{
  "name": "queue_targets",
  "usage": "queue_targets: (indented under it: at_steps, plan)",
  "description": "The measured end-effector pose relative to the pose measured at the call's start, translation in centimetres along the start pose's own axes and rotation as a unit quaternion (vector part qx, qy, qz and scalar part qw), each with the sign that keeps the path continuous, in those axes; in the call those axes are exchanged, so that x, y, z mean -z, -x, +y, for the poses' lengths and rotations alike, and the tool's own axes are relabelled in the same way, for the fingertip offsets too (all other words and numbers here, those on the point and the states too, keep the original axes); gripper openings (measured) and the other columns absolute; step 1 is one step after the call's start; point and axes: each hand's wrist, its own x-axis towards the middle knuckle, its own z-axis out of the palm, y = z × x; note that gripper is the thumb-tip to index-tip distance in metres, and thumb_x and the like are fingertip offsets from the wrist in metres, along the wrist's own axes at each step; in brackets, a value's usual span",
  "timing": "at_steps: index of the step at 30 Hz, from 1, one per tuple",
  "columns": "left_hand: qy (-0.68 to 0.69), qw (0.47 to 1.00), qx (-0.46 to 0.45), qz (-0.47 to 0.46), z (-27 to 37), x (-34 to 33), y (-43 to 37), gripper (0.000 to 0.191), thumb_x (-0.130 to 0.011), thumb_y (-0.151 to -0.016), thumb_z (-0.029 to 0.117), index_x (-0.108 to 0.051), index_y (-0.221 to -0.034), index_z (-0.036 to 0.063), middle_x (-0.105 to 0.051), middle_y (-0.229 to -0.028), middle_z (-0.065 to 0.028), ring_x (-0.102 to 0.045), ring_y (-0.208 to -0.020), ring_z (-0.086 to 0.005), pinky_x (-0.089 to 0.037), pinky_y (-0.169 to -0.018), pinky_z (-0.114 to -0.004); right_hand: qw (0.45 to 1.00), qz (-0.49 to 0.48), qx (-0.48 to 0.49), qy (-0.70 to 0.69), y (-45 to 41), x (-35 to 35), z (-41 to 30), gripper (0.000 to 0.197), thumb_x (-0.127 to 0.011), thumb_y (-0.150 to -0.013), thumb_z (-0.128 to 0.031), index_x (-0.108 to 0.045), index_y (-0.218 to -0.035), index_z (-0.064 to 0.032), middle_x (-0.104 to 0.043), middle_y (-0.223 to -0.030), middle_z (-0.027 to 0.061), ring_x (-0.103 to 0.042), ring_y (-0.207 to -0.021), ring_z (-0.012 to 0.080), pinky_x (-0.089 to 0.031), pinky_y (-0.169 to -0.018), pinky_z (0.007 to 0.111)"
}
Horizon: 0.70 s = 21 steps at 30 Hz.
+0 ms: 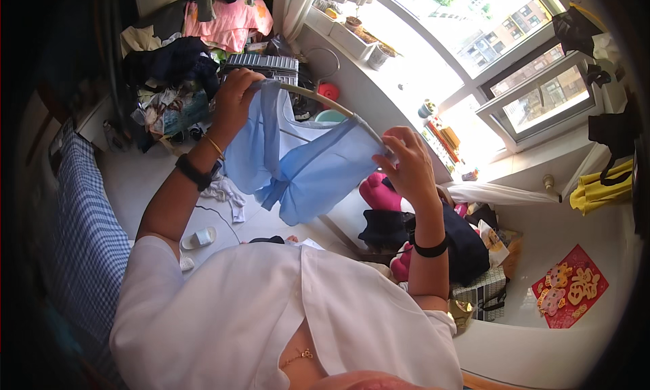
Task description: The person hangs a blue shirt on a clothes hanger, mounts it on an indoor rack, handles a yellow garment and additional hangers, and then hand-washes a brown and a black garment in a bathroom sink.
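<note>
A light blue garment hangs from a pale clothes hanger held up in front of me. The hanger's hook points away from me, towards the windowsill. My left hand grips the garment and hanger at the left end, fingers curled over the top. At the right end, my right hand has its thumb and fingers closed on the garment's shoulder and the hanger tip. The cloth sags between both hands, its lower edge loose and bunched in the middle.
Potted plants and books line the windowsill. Clothes are heaped at the far left, near a silver case. A white cloth and a slipper lie on the floor. Bags and dark clothes are piled at right.
</note>
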Motion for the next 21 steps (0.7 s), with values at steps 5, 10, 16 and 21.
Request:
queue_targets:
  at_steps: [5, 10, 16, 21]
  plan:
    - [-0.002, 0.999, -0.021, -0.049, 1.2, -0.8, 0.1, 0.012, -0.054, -0.074, -0.002, -0.054, -0.085, 0.0034, -0.051, -0.076, -0.0108, -0.051, -0.076, -0.0292, -0.042, -0.066, -0.034, 0.995, -0.032, -0.083, -0.052, -0.6, -3.0, -0.3, 0.029, -0.065, -0.072, -0.023, -0.056, -0.092, -0.0046, -0.054, -0.083, 0.0081, -0.054, -0.078, 0.0272, -0.044, -0.068, 0.035]
    - [-0.007, 0.999, -0.021, -0.038, 1.6, -0.9, 0.4, 0.01, -0.054, -0.075, 0.0, -0.053, -0.085, 0.003, -0.05, -0.077, -0.0111, -0.05, -0.077, -0.0298, -0.041, -0.066, -0.036, 0.986, 0.163, -0.03, 0.02, -2.2, -3.5, -2.8, 0.023, -0.066, -0.071, -0.02, -0.057, -0.088, -0.0064, -0.051, -0.077, 0.0074, -0.053, -0.074, 0.0265, -0.044, -0.061, 0.036]
    - [-0.05, 0.998, -0.002, -0.031, 1.9, -0.4, 1.0, 0.012, -0.054, -0.073, -0.001, -0.054, -0.085, 0.0034, -0.051, -0.077, -0.0106, -0.051, -0.077, -0.0289, -0.041, -0.067, -0.036, 0.98, 0.171, -0.054, 0.083, -0.9, -4.3, -2.0, 0.013, -0.063, -0.069, -0.006, -0.059, -0.082, -0.0067, -0.05, -0.076, 0.0059, -0.053, -0.073, 0.0229, -0.045, -0.06, 0.033]
    - [-0.076, 0.996, -0.008, -0.042, 1.7, -1.0, 1.3, 0.012, -0.054, -0.073, 0.001, -0.055, -0.085, 0.004, -0.051, -0.077, -0.0089, -0.051, -0.077, -0.0274, -0.041, -0.066, -0.036, 0.982, 0.151, -0.117, 0.004, -0.4, -4.6, -0.1, 0.009, -0.061, -0.071, -0.003, -0.061, -0.078, -0.0065, -0.055, -0.074, 0.0086, -0.057, -0.064, 0.0268, -0.046, -0.057, 0.035]
